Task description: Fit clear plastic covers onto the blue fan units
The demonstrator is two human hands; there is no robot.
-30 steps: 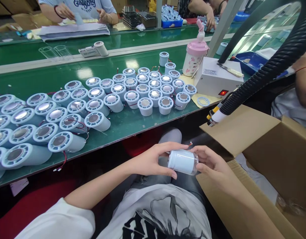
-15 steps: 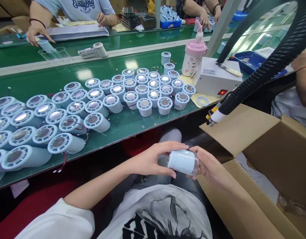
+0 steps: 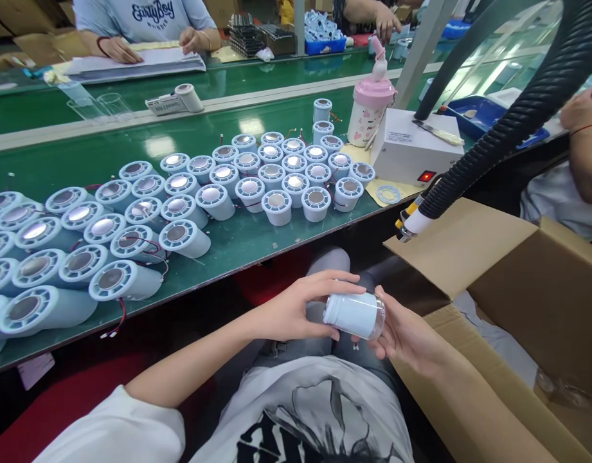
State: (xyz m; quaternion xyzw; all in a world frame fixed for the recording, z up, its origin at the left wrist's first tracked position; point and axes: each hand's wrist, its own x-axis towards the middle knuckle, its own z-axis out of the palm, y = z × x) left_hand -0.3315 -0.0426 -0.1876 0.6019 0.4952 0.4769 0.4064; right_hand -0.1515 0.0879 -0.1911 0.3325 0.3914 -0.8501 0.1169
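A light blue cylinder (image 3: 352, 313) with a clear plastic cup around its right end lies sideways above my lap. My left hand (image 3: 296, 307) grips its left end, thumb below and fingers over the top. At the clear end, my right hand (image 3: 404, 331) holds the cup with its fingers partly behind it. A small white connector (image 3: 356, 346) hangs just under the cylinder. Many similar blue cylinders (image 3: 276, 204) with silver discs and red-black wires stand on the green table (image 3: 238, 251) ahead and to the left.
An open cardboard box (image 3: 527, 289) is at my right, under a black ribbed hose (image 3: 508, 128). A white power box (image 3: 416, 148) and a pink-lidded cup (image 3: 370, 112) stand on the table. Across it sits a person (image 3: 151, 26); another person's arm (image 3: 585, 122) is at far right.
My right hand's fingers have loosened and shifted slightly around the clear cup, and the small connector now shows below. Across the table, the person's hand has moved from the clear cups to the papers.
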